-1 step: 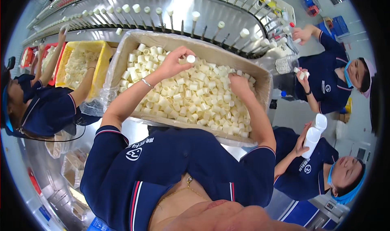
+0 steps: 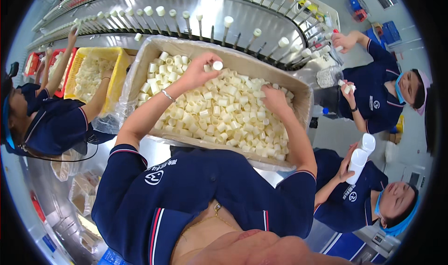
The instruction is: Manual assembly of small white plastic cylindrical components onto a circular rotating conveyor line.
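A large cardboard box (image 2: 305, 101) lined with clear plastic stands in front of me, filled with several small cream-white plastic caps (image 2: 219, 115). My left hand (image 2: 198, 71) is raised over the box and pinches one white cap (image 2: 217, 65) between its fingertips. A thin bracelet sits on that wrist. My right hand (image 2: 274, 99) is down among the caps at the box's right side, fingers curled into the pile. Whether it grips a cap is hidden.
Behind the box a conveyor (image 2: 200, 13) carries rows of upright pins, some topped with white caps. A yellow crate (image 2: 116, 64) of caps and red crates stand at left, where a person in navy reaches. Two more seated people at right hold white bottles (image 2: 361, 157).
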Demonstrator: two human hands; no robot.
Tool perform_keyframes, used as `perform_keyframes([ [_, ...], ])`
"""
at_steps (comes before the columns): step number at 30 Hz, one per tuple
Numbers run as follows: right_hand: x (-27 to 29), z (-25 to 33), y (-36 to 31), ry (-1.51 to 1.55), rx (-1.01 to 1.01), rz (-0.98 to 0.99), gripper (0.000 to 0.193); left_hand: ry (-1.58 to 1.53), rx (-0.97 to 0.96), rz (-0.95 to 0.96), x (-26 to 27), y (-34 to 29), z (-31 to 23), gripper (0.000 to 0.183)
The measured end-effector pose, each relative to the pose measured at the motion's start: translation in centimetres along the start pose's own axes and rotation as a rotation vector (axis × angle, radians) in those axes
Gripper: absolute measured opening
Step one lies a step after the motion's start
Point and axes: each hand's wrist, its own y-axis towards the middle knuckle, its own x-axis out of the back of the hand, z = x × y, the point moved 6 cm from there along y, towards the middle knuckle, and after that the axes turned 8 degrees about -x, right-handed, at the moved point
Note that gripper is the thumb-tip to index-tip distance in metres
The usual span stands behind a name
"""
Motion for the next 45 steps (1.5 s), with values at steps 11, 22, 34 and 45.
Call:
perform_keyframes([
  [11,9.3,5.7,8.2,1.436,0.035,-0.072,0.046,0.832,-0.217,-0.476,9.7,11.2,2.7,0.032],
  [22,11.6,7.3,14.5,1.381,0.018,-0.232,0.036,0.868,-0.360,-0.130,3.5,12.5,1.4,0.046],
  [34,15.8,10.8,19.1,-0.069,0.347,-0.470,0.026,0.572,-0.454,0.291,0.0,-3.0,0.8,0.029],
  [45,12.2,7.1,20.7,-0.255,0.151,-0.425,0.023,0.725,-0.285,0.615,-7.0,-2.5,8.6,0.028],
])
